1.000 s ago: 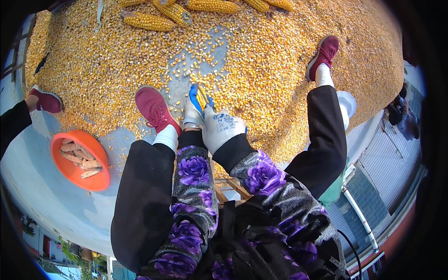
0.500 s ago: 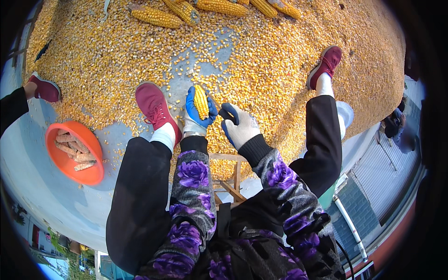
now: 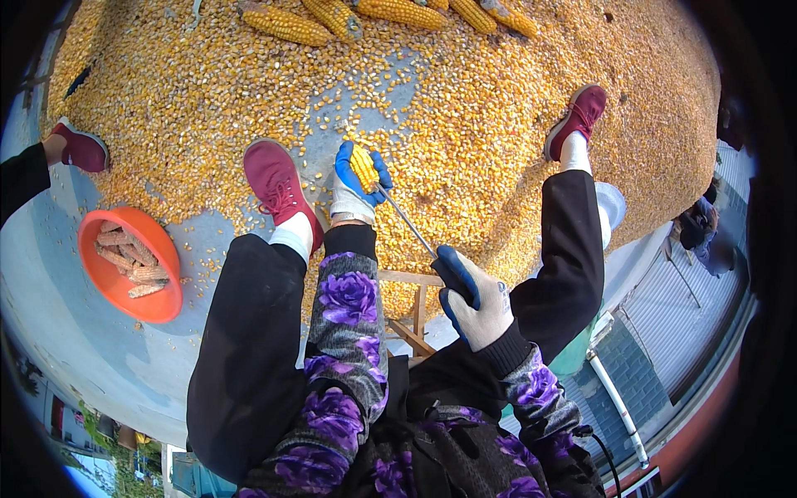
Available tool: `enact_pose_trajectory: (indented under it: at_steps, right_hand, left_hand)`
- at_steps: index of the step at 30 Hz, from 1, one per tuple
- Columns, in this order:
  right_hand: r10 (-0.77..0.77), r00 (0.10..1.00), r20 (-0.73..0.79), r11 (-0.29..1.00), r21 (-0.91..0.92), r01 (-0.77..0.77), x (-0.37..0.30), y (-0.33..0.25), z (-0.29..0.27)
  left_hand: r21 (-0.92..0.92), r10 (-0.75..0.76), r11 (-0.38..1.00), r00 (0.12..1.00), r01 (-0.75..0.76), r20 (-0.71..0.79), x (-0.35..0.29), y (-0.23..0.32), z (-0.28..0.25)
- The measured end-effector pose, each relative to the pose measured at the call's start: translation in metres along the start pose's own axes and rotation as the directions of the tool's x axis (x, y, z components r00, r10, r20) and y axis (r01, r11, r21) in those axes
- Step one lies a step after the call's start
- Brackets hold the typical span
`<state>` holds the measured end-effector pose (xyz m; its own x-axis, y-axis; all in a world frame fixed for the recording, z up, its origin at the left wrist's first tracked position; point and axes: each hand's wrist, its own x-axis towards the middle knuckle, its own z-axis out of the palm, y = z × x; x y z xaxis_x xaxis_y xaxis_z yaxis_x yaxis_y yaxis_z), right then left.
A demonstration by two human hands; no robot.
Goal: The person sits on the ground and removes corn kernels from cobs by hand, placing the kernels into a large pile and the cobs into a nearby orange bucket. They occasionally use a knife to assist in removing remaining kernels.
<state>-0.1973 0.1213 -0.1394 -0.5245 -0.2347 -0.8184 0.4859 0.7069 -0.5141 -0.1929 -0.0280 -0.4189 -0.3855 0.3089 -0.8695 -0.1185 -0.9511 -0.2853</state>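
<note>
My left hand [image 3: 350,197], in a blue-and-white glove, is closed round a yellow corn ear [image 3: 363,169], held upright above loose kernels. My right hand [image 3: 481,303], gloved alike, grips the dark handle of a screwdriver-like tool [image 3: 407,220]. Its thin metal shaft slants up and left, its far end at the lower right side of the ear by my left fingers. Whether the tip goes into the kernels is hidden. Loose corn kernels [image 3: 498,124] spread widely under and beyond both hands.
Several whole ears [image 3: 286,25] lie at the far edge. An orange bowl [image 3: 162,305] on the left holds bare cobs [image 3: 124,253]. A wooden frame [image 3: 421,307] stands between my legs. Another person's red shoe [image 3: 83,149] is at far left; a pale round dish-like thing [image 3: 612,199] sits behind my right leg.
My right hand has pulled back, down and to the right, and the tool's metal shaft now shows. The ear in my left hand has tilted slightly and shows less of its length.
</note>
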Motion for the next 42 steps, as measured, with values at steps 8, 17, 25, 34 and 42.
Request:
enact_pose_trajectory:
  at_steps: [8,17,25,34,42]
  right_hand:
    - [-0.123,0.989,-0.083,0.931,-0.354,0.086,-0.001,-0.016,0.005]
    - [-0.100,0.995,-0.031,0.588,-0.808,0.034,0.010,-0.052,0.015]
    - [-0.071,0.997,0.000,0.507,-0.861,0.036,0.025,-0.051,0.030]
    - [-0.051,0.999,-0.008,0.551,-0.834,0.022,0.028,-0.052,0.033]
    - [0.000,0.999,-0.036,0.590,-0.807,-0.029,0.042,-0.053,0.033]
  left_hand:
    - [0.011,-0.003,1.000,1.000,0.003,-0.006,-0.006,0.000,0.007]
    - [0.183,0.101,0.980,0.992,-0.085,-0.081,-0.002,-0.004,0.010]
    - [0.223,0.127,0.969,0.987,-0.103,-0.100,-0.007,-0.003,0.016]
    - [0.307,0.213,0.935,0.972,-0.175,-0.095,-0.005,-0.005,0.004]
    - [0.342,0.147,0.933,0.986,-0.113,-0.074,-0.004,-0.003,0.011]
